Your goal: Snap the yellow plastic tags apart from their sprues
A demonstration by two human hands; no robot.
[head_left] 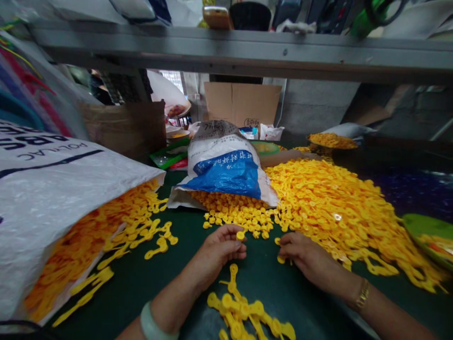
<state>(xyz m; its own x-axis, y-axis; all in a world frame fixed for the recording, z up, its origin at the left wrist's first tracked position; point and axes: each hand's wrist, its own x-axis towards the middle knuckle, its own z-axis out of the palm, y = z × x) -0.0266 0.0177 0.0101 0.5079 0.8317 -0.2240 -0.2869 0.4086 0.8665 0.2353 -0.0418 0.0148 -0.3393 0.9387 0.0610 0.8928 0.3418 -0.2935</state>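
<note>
Between the thumb and fingers of my left hand (221, 250) is a small round yellow plastic cap (240, 235). My right hand (307, 257) pinches a yellow plastic strap piece (281, 259), partly covered by the fingers. Just beyond my hands, loose yellow caps (247, 219) spill from the mouth of a white and blue sack (226, 172). A small heap of joined yellow pieces (244, 309) lies on the dark green tabletop (191, 311) close to me. The large pile of yellow strap pieces (325, 198) rises beyond my right hand.
On the left, a white sack (71, 174) lies open with yellow strap pieces (92, 236) spilling out. A green bowl (424, 226) stands at the right edge. Across the top runs a grey metal shelf beam (226, 49). A cardboard box (242, 104) stands behind.
</note>
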